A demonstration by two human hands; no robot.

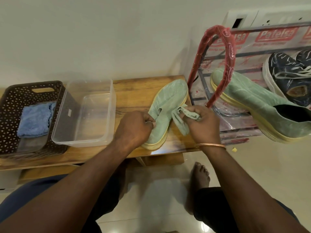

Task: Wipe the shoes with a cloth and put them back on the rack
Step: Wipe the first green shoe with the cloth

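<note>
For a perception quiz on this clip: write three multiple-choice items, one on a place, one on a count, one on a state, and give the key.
1. Where does the blue cloth lie?
A) in the clear tub
B) in the dark basket
C) on the rack

2. How many green shoes show?
A) one
B) three
C) two

3. What is the right hand doing?
A) gripping a green cloth
B) lying flat on the bench
C) lifting the basket

Key:
1 B, the cloth lies inside the basket at the left.
2 C, one lies on the wooden bench, gripped by the left hand, and one lies on the rack.
3 A, its fingers curl round the cloth against the shoe on the bench.
</note>
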